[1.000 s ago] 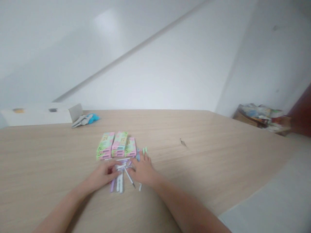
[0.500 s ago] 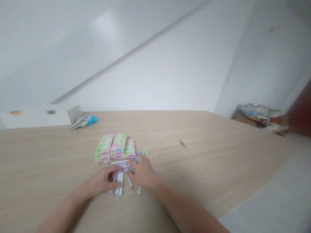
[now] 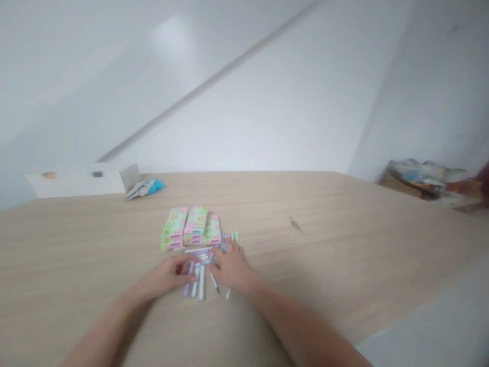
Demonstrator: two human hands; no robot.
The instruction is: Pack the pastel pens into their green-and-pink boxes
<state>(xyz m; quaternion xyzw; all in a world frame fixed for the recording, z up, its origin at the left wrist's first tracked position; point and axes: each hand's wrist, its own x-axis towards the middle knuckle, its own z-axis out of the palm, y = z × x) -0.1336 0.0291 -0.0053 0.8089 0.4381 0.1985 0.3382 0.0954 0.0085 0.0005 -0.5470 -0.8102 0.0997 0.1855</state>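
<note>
My left hand [image 3: 171, 272] rests at the left side of a loose group of slim pen-like pieces. Its fingers curve in a C, thumb and forefinger apart, touching a purple piece [image 3: 187, 289] and white pens [image 3: 201, 284]. My right hand [image 3: 232, 267] lies palm down over the right part of the group, fingers spread, hiding some pieces. Green-tipped pieces [image 3: 236, 236] show past its fingertips. A white pen refill with a dark tip [image 3: 215, 283] lies between the hands. Blur hides finer detail.
Stacked pink and green boxes [image 3: 193, 227] stand just beyond the pens. Farther back are a long white box [image 3: 76, 182] and grey and blue gloves or cloth [image 3: 145, 188]. A small dark object [image 3: 294, 223] lies to the right on the wooden table [image 3: 344, 255]. A cluttered carton [image 3: 416, 178] is at far right.
The view has shifted, so everything sits farther right. The white and purple pieces by my left hand are more spread apart. My right hand stays over the group.
</note>
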